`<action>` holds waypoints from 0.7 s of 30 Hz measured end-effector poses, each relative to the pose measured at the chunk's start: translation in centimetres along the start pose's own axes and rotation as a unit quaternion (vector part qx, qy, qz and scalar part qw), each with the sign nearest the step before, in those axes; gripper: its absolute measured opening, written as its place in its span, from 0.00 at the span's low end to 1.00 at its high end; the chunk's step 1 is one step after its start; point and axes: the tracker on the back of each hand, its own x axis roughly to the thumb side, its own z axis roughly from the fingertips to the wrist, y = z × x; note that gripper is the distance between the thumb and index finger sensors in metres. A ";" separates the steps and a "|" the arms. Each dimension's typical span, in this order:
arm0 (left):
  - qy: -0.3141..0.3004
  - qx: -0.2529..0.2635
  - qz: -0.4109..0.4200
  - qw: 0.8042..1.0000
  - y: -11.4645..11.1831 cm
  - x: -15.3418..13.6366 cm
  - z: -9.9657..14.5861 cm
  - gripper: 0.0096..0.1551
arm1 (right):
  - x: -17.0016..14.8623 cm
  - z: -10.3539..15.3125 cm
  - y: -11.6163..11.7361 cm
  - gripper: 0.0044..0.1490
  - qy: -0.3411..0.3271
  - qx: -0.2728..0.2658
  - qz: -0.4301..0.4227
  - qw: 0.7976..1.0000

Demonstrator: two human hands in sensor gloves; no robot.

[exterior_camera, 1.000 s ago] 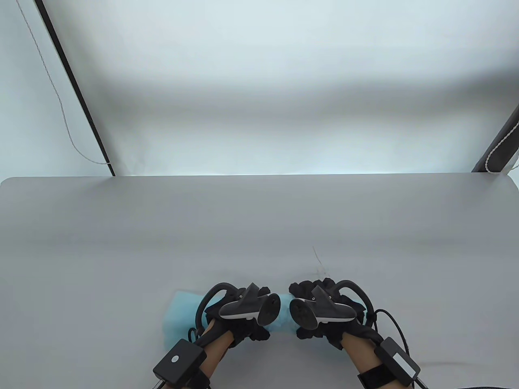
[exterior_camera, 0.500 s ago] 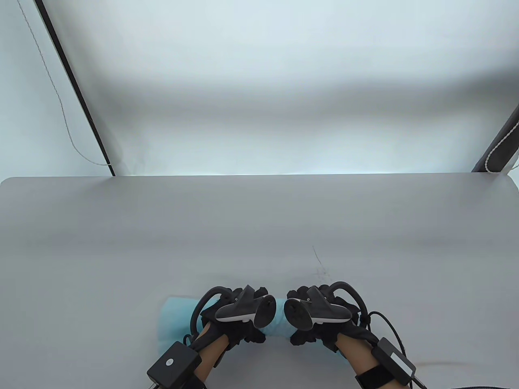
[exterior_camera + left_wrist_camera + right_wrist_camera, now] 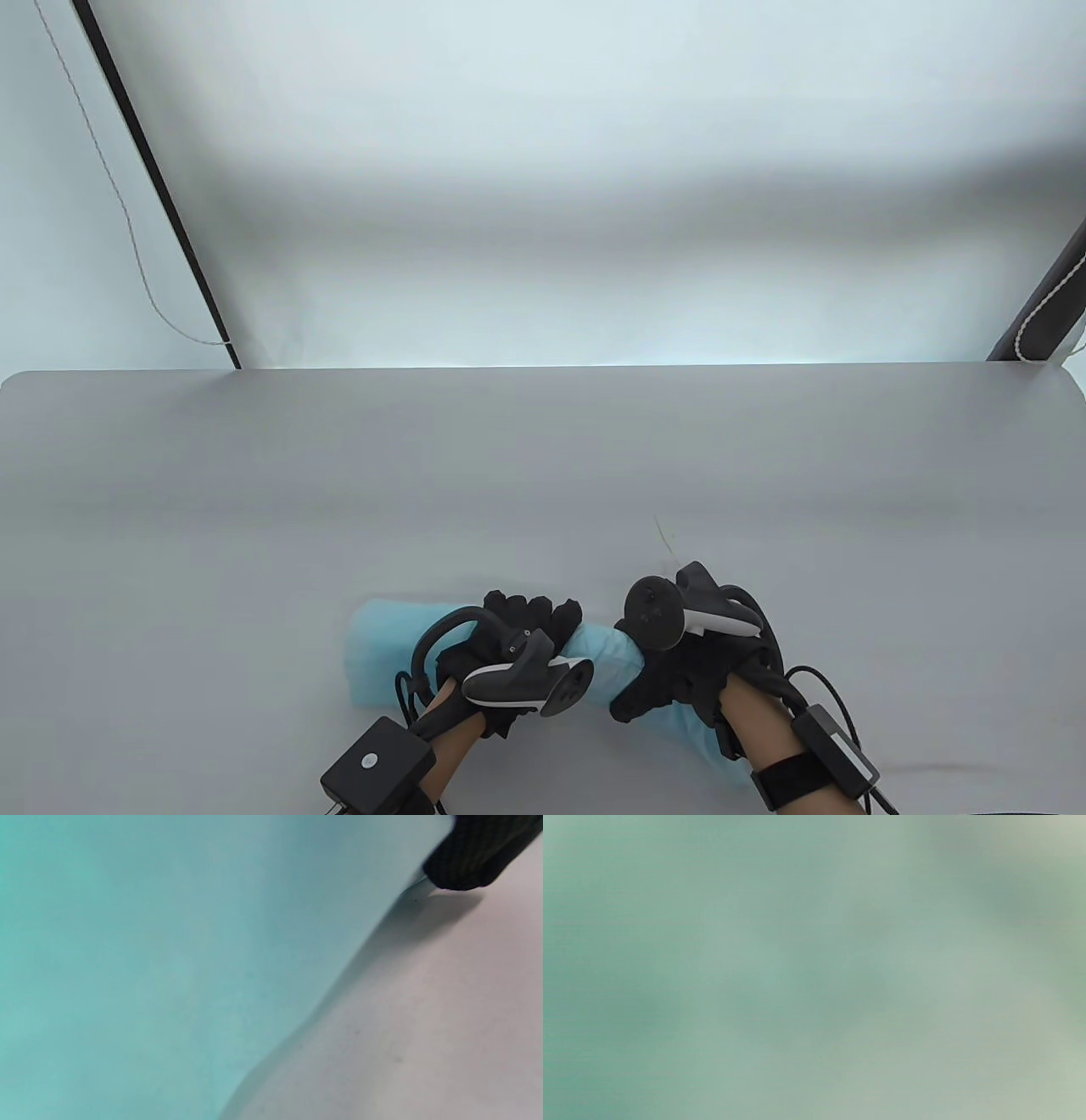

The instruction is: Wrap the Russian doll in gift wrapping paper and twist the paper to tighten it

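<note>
A light blue roll of gift wrapping paper lies across the near middle of the grey table. The doll is hidden inside it. My left hand grips the roll left of its middle, fingers curled over the top. My right hand grips the right part, where the paper bends down toward the near edge. In the left wrist view the blue paper fills most of the frame, with one gloved fingertip on its edge. The right wrist view holds only blurred blue-green paper.
The table's far edge meets a pale backdrop. A dark pole with a thin cord stands at the far left. Another dark post is at the far right. A faint scratch marks the table beyond my right hand.
My right hand has turned, its tracker now tipped upward, and the right end of the paper has swung toward the near edge. My left hand has rolled forward over the roll.
</note>
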 end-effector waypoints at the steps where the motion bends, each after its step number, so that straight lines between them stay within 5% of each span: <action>1: -0.002 -0.014 0.011 1.000 0.1 -0.1 -0.1 0.68 | 0.2 0.2 0.0 0.73 0.002 -0.007 0.016 1.000; 12: -0.009 -0.161 0.195 0.967 -0.4 -2.5 -0.6 0.66 | 3.1 0.8 0.3 0.74 -0.022 -0.109 0.211 0.971; 18: 0.001 -0.147 0.183 0.972 -0.7 -2.4 0.0 0.67 | 3.1 0.9 0.4 0.72 -0.028 -0.135 0.193 0.972; 21: 0.014 -0.127 0.151 0.980 -0.6 -1.9 0.2 0.68 | 3.0 0.7 -0.1 0.72 -0.017 -0.102 0.159 0.982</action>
